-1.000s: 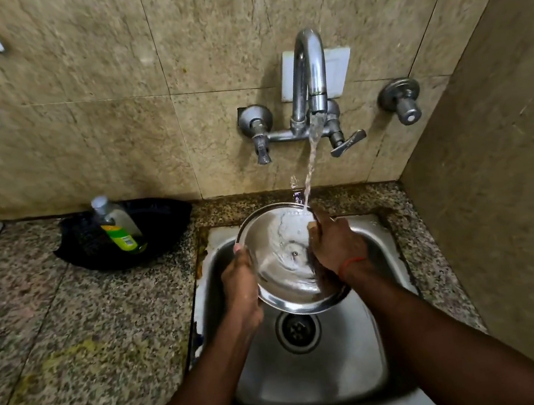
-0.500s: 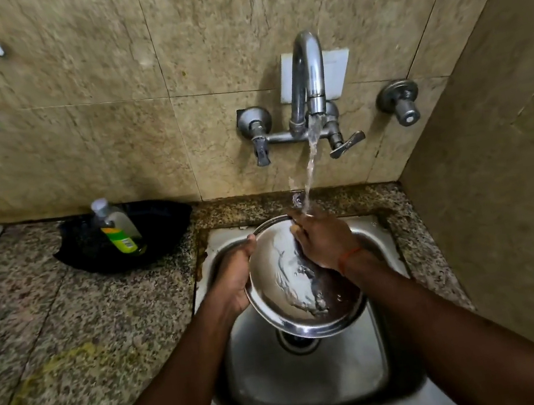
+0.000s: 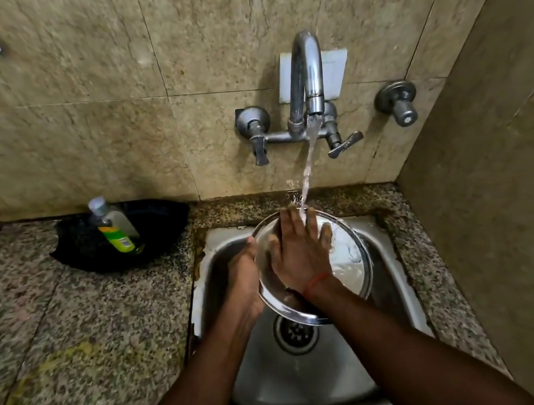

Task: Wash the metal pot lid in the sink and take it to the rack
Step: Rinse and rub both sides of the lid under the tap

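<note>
The round metal pot lid [image 3: 349, 261] is held tilted over the steel sink [image 3: 306, 380], under the running water from the wall tap [image 3: 306, 82]. My left hand [image 3: 245, 283] grips the lid's left rim. My right hand [image 3: 301, 252] lies flat on the lid's face with fingers spread, pointing toward the wall; the water stream lands on its fingertips. A red thread circles my right wrist. Much of the lid is hidden under my right hand. No rack is in view.
A dish soap bottle [image 3: 113, 225] leans in a black pan [image 3: 158, 225] on the granite counter [image 3: 73, 352] left of the sink. The drain [image 3: 295, 333] sits below the lid. A tiled side wall [image 3: 508, 201] closes the right. A second valve [image 3: 398, 103] juts from the back wall.
My right hand has opened flat and slid up across the lid's face toward the water. The lid has tilted and shifted slightly right, with my left hand still on its left rim.
</note>
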